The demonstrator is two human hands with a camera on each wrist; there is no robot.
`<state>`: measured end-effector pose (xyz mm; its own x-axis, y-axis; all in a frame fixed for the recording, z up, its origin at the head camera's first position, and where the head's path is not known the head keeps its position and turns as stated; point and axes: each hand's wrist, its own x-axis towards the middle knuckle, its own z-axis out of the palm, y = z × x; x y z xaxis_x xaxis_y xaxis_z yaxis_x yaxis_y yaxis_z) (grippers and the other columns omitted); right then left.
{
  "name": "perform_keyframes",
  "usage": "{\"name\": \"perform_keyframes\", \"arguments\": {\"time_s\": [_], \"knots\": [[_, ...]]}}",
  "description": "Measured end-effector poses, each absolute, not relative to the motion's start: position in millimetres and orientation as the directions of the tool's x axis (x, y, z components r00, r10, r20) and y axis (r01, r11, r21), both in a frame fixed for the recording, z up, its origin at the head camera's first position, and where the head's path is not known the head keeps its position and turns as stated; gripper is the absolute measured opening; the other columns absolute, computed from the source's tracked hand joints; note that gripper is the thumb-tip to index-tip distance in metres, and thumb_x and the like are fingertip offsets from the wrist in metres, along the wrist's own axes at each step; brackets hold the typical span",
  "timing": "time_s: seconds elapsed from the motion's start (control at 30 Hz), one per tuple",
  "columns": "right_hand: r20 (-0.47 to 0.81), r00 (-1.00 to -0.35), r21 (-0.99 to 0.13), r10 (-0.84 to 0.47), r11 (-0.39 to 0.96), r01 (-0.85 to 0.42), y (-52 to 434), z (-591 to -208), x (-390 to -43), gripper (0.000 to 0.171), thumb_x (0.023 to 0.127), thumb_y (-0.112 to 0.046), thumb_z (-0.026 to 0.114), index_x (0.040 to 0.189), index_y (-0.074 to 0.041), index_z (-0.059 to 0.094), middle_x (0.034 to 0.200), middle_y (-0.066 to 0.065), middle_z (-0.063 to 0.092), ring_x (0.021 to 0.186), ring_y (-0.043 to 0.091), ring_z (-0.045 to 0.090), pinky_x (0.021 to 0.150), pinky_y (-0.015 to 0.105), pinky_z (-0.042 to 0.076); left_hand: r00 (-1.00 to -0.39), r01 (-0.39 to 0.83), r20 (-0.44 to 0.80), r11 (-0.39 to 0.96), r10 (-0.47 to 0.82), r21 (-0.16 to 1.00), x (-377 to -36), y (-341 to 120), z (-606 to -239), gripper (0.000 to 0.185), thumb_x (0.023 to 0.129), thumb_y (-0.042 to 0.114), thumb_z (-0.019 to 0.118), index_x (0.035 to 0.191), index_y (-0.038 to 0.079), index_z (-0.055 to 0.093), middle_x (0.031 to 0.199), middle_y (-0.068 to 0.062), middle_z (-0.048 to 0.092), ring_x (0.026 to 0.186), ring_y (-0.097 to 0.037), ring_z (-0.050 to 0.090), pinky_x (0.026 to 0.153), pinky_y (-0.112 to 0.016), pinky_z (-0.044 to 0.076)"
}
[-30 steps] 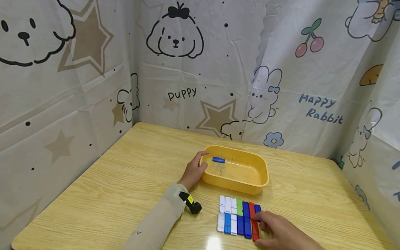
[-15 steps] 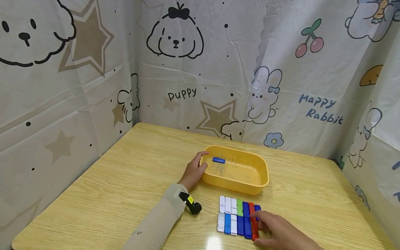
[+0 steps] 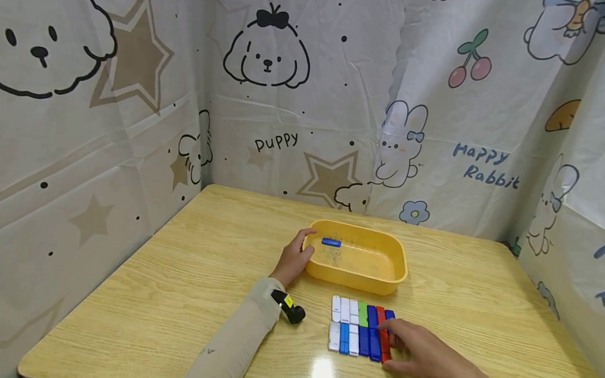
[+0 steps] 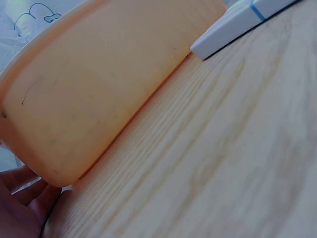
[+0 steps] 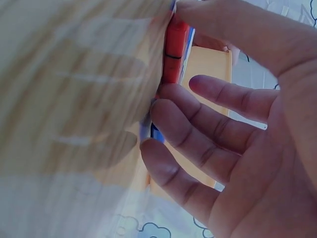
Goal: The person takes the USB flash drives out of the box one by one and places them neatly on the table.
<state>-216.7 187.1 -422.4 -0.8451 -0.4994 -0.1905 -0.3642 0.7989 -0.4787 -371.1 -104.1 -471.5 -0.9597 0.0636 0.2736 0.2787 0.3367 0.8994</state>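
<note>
My left hand point(image 3: 292, 260) grips the left end of a yellow plastic tub point(image 3: 359, 283), fingers along its outer wall and thumb at the rim. One blue stick point(image 3: 331, 242) lies inside the tub. In front of it, small flat sticks resembling USB flash drives lie side by side in two rows: white point(image 3: 345, 310), green point(image 3: 362, 314), light blue, dark blue and red. At the right end of the near row, my right hand point(image 3: 422, 349) pinches a red USB stick point(image 5: 176, 52) lengthwise, thumb at its near end. Its fingers partly cover the last dark blue stick point(image 3: 390, 314) of the far row.
A wood-grain table point(image 3: 178, 296) carries everything. Printed cloth point(image 3: 285, 116) hangs along its back and both sides. A black wrist camera point(image 3: 292, 311) is strapped to my left sleeve, close to the left ends of the rows.
The right hand has shifted slightly left, and the near red USB stick has moved with it, closer against the dark blue one. The left hand and the tub stay put.
</note>
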Motion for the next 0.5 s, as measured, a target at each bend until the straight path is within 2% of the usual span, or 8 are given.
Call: {"name": "perform_keyframes", "arguments": {"time_s": [0.13, 0.23, 0.37, 0.5], "knots": [[-0.161, -0.838, -0.446, -0.521, 0.796, -0.409, 188.7, -419.2, -217.6, 0.06, 0.077, -0.049, 0.075, 0.123, -0.014, 0.059, 0.093, -0.009, 0.055, 0.082, 0.01, 0.05, 0.072, 0.029, 0.047, -0.959, 0.281, 0.274, 0.335, 0.067, 0.899, -371.1, -104.4, -471.4, 0.042, 0.093, 0.014, 0.048, 0.135, 0.022, 0.049, 0.147, -0.006, 0.043, 0.132, -0.02, 0.041, 0.107, -0.045, 0.035], [-0.131, -0.834, -0.426, -0.535, 0.791, -0.44, 191.1, -412.8, -219.4, 0.059, 0.078, -0.048, 0.075, 0.123, -0.014, 0.058, 0.088, -0.01, 0.054, 0.078, 0.009, 0.05, 0.066, 0.024, 0.045, -0.959, 0.283, 0.277, 0.338, 0.067, 0.898, -371.4, -104.6, -471.0, 0.042, 0.093, 0.014, 0.048, 0.135, 0.022, 0.049, 0.146, -0.006, 0.044, 0.128, -0.02, 0.044, 0.106, -0.045, 0.036], [-0.1, -0.832, -0.43, -0.545, 0.778, -0.458, 192.2, -400.0, -224.7, 0.054, 0.081, -0.043, 0.074, 0.123, -0.013, 0.056, 0.091, -0.008, 0.057, 0.081, 0.011, 0.052, 0.069, 0.026, 0.05, -0.956, 0.292, 0.288, 0.339, 0.065, 0.894, -371.8, -105.0, -470.9, 0.042, 0.093, 0.014, 0.048, 0.134, 0.021, 0.049, 0.145, -0.007, 0.045, 0.121, -0.022, 0.046, 0.105, -0.045, 0.037], [-0.039, -0.815, -0.4, -0.578, 0.757, -0.517, 190.8, -387.1, -232.0, 0.047, 0.083, -0.035, 0.074, 0.12, -0.014, 0.056, 0.091, -0.006, 0.057, 0.081, 0.012, 0.052, 0.07, 0.027, 0.051, -0.956, 0.292, 0.285, 0.34, 0.072, 0.894, -372.5, -104.9, -471.4, 0.043, 0.092, 0.014, 0.048, 0.135, 0.02, 0.049, 0.146, -0.008, 0.044, 0.124, -0.022, 0.046, 0.106, -0.045, 0.037]]}}
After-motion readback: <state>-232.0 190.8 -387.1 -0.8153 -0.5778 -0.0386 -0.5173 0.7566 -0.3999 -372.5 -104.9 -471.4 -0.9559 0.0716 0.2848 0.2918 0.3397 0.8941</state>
